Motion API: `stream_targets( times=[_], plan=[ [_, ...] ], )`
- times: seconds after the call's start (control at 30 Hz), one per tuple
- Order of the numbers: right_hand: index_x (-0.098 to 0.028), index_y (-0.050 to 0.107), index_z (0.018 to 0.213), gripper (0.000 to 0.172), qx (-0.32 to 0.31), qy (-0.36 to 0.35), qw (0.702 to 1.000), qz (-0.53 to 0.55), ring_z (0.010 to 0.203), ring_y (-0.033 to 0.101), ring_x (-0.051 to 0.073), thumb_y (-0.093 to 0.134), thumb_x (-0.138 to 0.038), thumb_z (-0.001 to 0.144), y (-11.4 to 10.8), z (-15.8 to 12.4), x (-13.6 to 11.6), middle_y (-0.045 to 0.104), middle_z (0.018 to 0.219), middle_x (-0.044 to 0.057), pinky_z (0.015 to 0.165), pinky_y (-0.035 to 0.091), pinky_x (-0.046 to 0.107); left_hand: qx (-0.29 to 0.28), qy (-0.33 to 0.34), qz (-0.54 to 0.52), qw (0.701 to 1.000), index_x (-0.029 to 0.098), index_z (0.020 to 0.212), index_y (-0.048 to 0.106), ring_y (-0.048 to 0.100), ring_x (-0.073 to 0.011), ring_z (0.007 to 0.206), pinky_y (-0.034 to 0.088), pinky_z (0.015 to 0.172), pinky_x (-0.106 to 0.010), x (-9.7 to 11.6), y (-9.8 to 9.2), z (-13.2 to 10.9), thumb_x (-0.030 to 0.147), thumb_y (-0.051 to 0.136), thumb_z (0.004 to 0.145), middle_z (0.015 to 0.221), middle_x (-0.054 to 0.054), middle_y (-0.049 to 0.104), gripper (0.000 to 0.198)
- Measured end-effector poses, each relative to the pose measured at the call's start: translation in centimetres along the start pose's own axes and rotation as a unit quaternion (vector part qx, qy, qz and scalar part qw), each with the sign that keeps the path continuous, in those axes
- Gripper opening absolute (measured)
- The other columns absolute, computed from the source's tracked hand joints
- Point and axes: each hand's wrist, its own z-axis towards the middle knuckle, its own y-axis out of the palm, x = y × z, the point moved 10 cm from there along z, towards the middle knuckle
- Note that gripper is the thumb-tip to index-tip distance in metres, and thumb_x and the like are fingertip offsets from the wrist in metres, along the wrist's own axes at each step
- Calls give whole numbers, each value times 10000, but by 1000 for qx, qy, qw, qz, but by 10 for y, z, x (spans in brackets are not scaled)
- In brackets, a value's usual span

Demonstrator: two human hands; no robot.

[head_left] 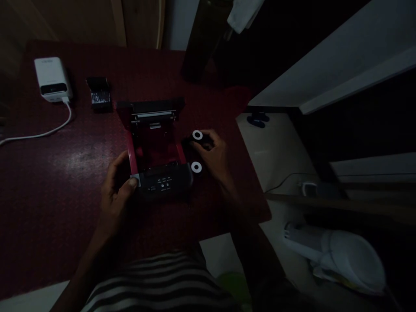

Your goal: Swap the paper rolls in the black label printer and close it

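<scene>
A small black-and-red printer (pixel 169 184) stands on the table with its lid (pixel 152 106) raised and its red inside showing. My left hand (pixel 118 186) is closed around its left front corner, thumb on top. At the printer's right side my right hand (pixel 212 151) pinches a dark part with a white ring end (pixel 197 135), which looks like a ribbon spool. A second white ring (pixel 196 167) shows just below, close to the printer's front right corner. Whether the two rings belong to one piece is too dark to tell.
A white power bank (pixel 53 80) with a plugged-in white cable (pixel 69 117) lies at the back left. Near it sits a small dark cartridge-like piece (pixel 99 93). A tall dark cylinder (pixel 201 43) stands at the back. The dark red table's right edge drops to a floor with slippers (pixel 256 120).
</scene>
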Motion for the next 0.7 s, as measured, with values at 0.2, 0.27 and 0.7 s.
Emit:
stream_targets(
  times=[0.2, 0.27, 0.7],
  plan=[
    [-244, 764, 1257, 470, -14, 5, 1000, 0, 1137, 790, 274, 861, -375, 816, -3, -8, 1, 846, 1272, 85, 1022, 652, 504, -5, -1, 8, 1000, 370, 1624, 713, 601, -365, 1630, 546, 1323, -498, -1, -1, 0, 522, 780, 1078, 1672, -45, 708, 571],
    [-257, 755, 1333, 539, -12, 15, 1000, 4, 1151, 794, 274, 860, -371, 816, -9, -19, 4, 836, 1355, 102, 1017, 664, 506, -5, 0, 4, 1000, 366, 1614, 723, 620, -364, 1612, 558, 1307, -482, 0, 0, 0, 522, 791, 1075, 1661, -49, 716, 565],
    [-278, 845, 1147, 335, -47, 57, 997, 31, 1144, 830, 272, 801, -295, 815, -5, -90, -9, 887, 1205, 57, 1036, 673, 466, -4, -4, 8, 1000, 398, 1632, 712, 581, -363, 1634, 514, 1339, -505, -3, -2, 0, 511, 773, 1084, 1695, -22, 684, 563]
  ],
)
